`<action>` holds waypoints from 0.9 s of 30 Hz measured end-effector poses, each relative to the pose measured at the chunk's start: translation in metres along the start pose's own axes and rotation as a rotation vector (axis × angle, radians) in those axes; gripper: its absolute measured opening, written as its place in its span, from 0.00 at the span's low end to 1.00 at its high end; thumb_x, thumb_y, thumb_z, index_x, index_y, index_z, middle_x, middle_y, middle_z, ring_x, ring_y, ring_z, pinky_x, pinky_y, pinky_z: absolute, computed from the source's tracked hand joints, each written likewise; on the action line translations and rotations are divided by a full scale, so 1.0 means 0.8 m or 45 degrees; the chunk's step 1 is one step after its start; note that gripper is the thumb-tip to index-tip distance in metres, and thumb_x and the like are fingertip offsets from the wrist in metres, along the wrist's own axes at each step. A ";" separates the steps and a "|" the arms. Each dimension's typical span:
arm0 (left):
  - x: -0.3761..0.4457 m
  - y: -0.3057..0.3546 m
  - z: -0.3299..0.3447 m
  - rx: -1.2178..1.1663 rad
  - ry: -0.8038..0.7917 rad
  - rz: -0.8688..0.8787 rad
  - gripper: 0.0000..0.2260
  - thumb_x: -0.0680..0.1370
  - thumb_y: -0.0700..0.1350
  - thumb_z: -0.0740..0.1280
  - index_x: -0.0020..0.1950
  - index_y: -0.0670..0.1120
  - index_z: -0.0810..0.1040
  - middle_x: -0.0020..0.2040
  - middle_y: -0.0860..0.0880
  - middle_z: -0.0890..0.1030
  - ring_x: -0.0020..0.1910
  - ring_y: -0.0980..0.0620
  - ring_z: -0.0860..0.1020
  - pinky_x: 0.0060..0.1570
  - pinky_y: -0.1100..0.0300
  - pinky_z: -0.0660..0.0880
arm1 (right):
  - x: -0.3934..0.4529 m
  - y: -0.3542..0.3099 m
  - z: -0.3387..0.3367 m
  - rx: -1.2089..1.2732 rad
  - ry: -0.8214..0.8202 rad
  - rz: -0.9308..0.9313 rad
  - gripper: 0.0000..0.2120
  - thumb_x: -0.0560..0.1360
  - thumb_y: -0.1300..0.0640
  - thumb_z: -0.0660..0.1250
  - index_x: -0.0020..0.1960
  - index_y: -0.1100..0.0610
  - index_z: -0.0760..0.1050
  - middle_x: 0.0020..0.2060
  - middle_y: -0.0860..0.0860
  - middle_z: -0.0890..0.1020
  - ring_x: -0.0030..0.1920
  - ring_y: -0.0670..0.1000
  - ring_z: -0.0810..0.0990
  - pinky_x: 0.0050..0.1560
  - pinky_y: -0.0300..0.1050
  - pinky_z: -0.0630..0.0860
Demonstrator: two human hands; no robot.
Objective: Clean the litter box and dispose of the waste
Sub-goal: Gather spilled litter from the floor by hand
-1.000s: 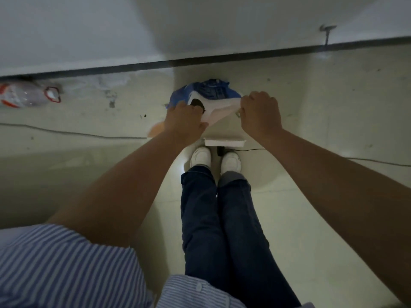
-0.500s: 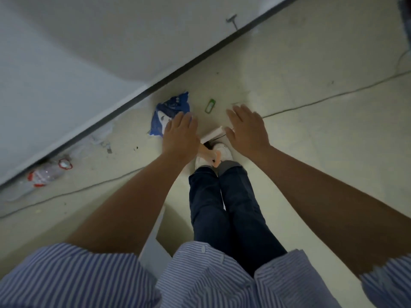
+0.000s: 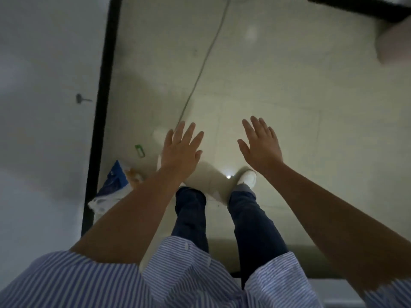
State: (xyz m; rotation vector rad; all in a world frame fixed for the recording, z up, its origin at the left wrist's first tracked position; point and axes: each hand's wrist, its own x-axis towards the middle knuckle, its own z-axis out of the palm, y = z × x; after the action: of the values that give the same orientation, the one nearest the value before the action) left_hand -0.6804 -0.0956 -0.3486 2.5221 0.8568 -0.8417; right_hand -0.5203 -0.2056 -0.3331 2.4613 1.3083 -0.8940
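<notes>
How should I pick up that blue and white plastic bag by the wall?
Probably pinch the crumpled white end of the blue and white plastic bag, coming from above on the floor side; the wall's black baseboard blocks the other side.

One second ago both hands gripped a white piece over the blue bag, with fingers curled. Now the left hand (image 3: 181,150) and the right hand (image 3: 260,145) hold nothing; the fingers are straight and spread, and the hands are apart above the floor (image 3: 289,85). The view has turned: the wall's black strip (image 3: 101,107) now runs up the left side. The blue bag (image 3: 113,183) now lies at the left near this strip, partly behind the left arm. The feet now stand apart.
</notes>
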 end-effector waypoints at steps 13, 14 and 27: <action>0.081 0.495 -0.076 0.499 0.034 0.616 0.24 0.82 0.53 0.48 0.77 0.52 0.47 0.78 0.50 0.43 0.76 0.48 0.40 0.73 0.50 0.41 | -0.187 0.416 0.047 0.628 0.193 0.859 0.29 0.80 0.43 0.45 0.76 0.55 0.46 0.76 0.55 0.50 0.77 0.55 0.45 0.75 0.51 0.45; 0.081 0.532 -0.082 0.530 0.046 0.669 0.24 0.82 0.53 0.49 0.77 0.52 0.47 0.78 0.49 0.44 0.76 0.48 0.40 0.73 0.50 0.42 | -0.201 0.442 0.045 0.662 0.218 0.906 0.28 0.81 0.45 0.47 0.76 0.55 0.46 0.76 0.55 0.50 0.77 0.55 0.45 0.75 0.51 0.45; 0.161 0.822 -0.158 0.773 -0.106 0.837 0.22 0.83 0.52 0.48 0.77 0.49 0.50 0.78 0.48 0.48 0.76 0.47 0.45 0.73 0.49 0.45 | -0.268 0.686 -0.010 0.937 0.055 1.158 0.26 0.81 0.48 0.48 0.76 0.54 0.47 0.77 0.53 0.50 0.77 0.54 0.45 0.75 0.51 0.47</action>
State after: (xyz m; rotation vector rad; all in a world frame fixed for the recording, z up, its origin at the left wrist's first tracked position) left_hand -0.1234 -0.4766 -0.2489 2.9369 -0.3278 -1.0569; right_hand -0.1642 -0.6667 -0.2477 3.0831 -0.3045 -1.1412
